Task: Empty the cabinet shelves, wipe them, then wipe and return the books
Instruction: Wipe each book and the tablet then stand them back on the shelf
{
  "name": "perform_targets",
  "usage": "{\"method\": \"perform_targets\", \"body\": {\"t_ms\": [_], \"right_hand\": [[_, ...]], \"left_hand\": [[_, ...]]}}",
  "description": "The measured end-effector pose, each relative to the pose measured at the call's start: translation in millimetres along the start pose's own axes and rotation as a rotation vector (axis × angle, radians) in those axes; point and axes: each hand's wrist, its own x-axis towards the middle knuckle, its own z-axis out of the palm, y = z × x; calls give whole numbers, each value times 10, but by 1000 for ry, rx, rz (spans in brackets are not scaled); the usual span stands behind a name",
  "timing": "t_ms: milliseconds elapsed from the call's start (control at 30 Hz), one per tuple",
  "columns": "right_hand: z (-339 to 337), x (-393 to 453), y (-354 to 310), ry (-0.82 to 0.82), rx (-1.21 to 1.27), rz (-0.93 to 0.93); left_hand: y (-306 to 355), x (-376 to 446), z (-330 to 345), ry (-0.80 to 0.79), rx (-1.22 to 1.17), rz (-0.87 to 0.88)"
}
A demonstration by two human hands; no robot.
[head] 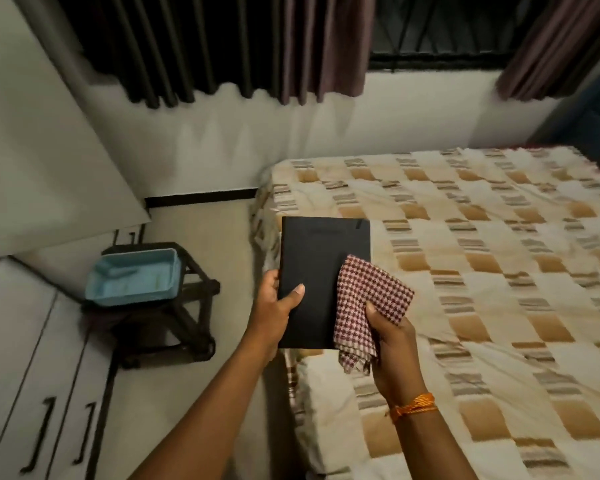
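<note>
Near left: white cabinet (32, 375) with dark handles, doors closed as far as this view shows. Just right of it, a blue tray (134, 277) sits on a dark stool (174, 327).

Centre: left hand (278, 306) holds a black book (321, 282) by its left edge, thumb across the cover, fingers hidden underneath. The book is held in the air, cover up, over the near left corner of the bed (482, 254).

Right hand (390, 341) grips a bunched red-checked cloth (368, 303); the cloth's upper corner lies on the lower right part of the cover. An orange thread sits at that wrist.

Judged step: wiping this book before its return to the cabinet.

Risks: the book is supported on one side only, so a firm wipe toward the right edge could tip it out of the grip. The loose cloth tail may leave the far part of the cover unwiped.
</note>
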Motion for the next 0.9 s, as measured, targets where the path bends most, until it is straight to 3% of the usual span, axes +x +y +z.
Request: {"method": "perform_targets", "body": {"t_ms": [133,400,900], "right_hand": [[792,-64,43,-159,-168,-68],[2071,-399,481,-412,-267,-96],[3761,-573,900,-897,-481,14]], "left_hand": [[247,-95,-782,161,-61,77],[670,-449,-2152,419,-96,190],[859,-978,-3543,863,-241,295]]}}
